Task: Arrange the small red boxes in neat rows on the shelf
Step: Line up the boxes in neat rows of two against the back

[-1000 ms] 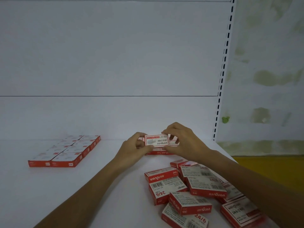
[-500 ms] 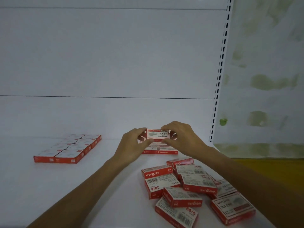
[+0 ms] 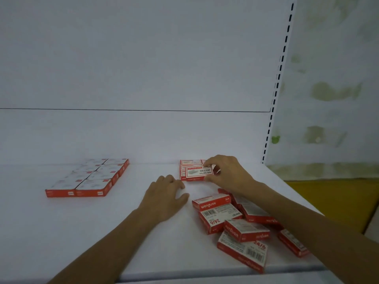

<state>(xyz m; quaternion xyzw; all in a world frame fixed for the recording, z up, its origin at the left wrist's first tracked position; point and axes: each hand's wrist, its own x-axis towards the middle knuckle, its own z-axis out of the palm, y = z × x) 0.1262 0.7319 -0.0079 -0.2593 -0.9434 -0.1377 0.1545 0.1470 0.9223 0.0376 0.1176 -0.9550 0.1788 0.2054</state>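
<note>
My right hand (image 3: pixel 227 173) pinches a small red and white box (image 3: pixel 198 173) by its right end, holding it low over a small group of boxes (image 3: pixel 189 162) lined up at the back of the white shelf (image 3: pixel 61 232). My left hand (image 3: pixel 166 196) rests on the shelf just left of that group, fingers loosely spread, holding nothing. A loose heap of red boxes (image 3: pixel 235 220) lies in front, under my right forearm. A tidy block of boxes in two rows (image 3: pixel 90 178) sits at the left.
The shelf's front edge (image 3: pixel 225 273) runs just below the heap, and one box (image 3: pixel 244 251) lies close to it. A slotted upright (image 3: pixel 274 95) marks the shelf's right end, with a stained wall and yellow floor (image 3: pixel 332 201) beyond.
My left hand has let go of the box and dropped to the shelf. My right hand alone has lowered the box towards the group at the back.
</note>
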